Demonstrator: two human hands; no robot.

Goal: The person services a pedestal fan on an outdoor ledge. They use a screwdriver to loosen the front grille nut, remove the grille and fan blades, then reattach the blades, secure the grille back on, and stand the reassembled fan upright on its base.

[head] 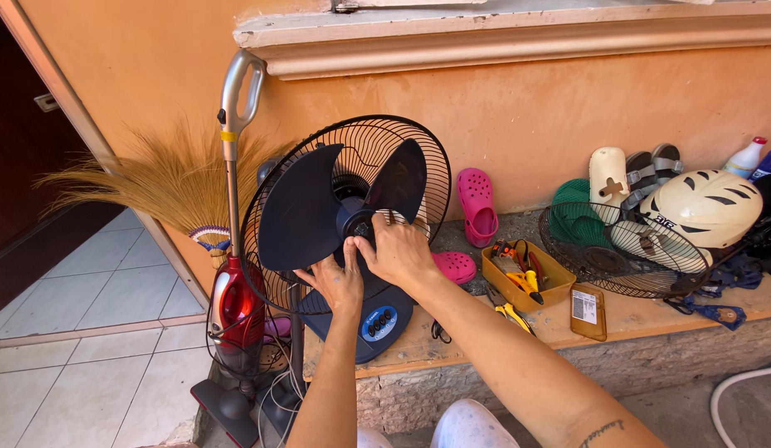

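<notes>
Fan upright at the left end of the worktop, front guard off, rear cage and dark blue blades exposed; likely stood facing the person so the hub is reachable. Base with button panel sits on the worktop edge below the hub.

Removed front grille laid flat on the worktop, well right of the fan, out of the way. White helmet resting on its far rim. Red stick vacuum leaning just left of the fan, straw broom behind it against the wall.

Yellow tray just right of the fan: pliers and small hand tools with yellow and red grips inside, one more yellow-handled tool lying on the worktop in front of it. Amber lid flat beside the tray, so the tray stays open for reach.

Right hand on the hub, fingers clamped around the centre cap. Left hand just below the hub, fingers spread and pressed against a blade root, apparently bracing it. Pink clogs right of the fan, behind the tray.
</notes>
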